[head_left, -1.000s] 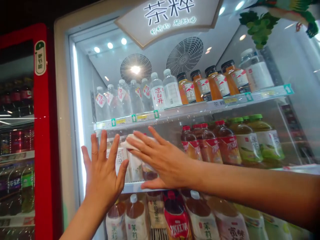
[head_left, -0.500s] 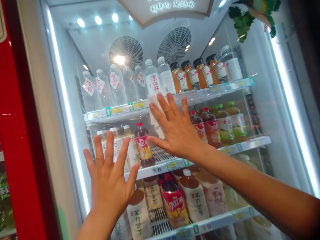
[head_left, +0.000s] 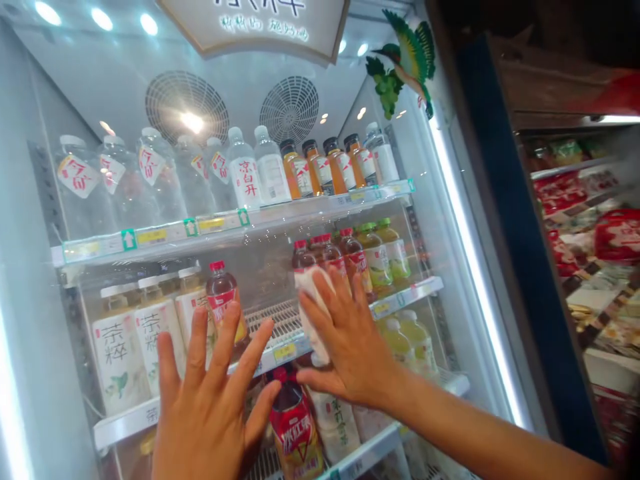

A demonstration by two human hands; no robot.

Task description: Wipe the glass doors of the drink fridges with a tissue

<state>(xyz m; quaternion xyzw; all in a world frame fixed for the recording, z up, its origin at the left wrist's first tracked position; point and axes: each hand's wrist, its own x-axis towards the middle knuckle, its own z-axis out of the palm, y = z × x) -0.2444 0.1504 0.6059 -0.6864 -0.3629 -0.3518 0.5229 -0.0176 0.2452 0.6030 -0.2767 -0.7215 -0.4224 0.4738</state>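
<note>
My left hand [head_left: 215, 393] is at the lower left, its fingers spread wide and nothing in it. It is up against the glass door, in front of the middle shelf's bottles; whether the palm touches the glass I cannot tell. To its right, my right hand [head_left: 345, 333] lies flat with fingers stretched, pressing a white cloth [head_left: 313, 320] to the glass. The cloth's left and upper edges stick out past the fingers; the rest is hidden under the hand. Behind the glass, a red-capped tea bottle [head_left: 223, 300] shows above the left fingertips.
Clear bottles [head_left: 245, 173] and amber black-capped bottles [head_left: 340, 167] line the top shelf [head_left: 265, 217]. A bird decoration [head_left: 413, 57] hangs at the upper right. Beyond the dark blue door-side frame [head_left: 520, 233] stand other stocked shelves [head_left: 560, 170].
The view has swung to the right, bringing the neighbouring shelves into sight. My right hand and the cloth have moved down and right across the glass; the left hand remains spread.
</note>
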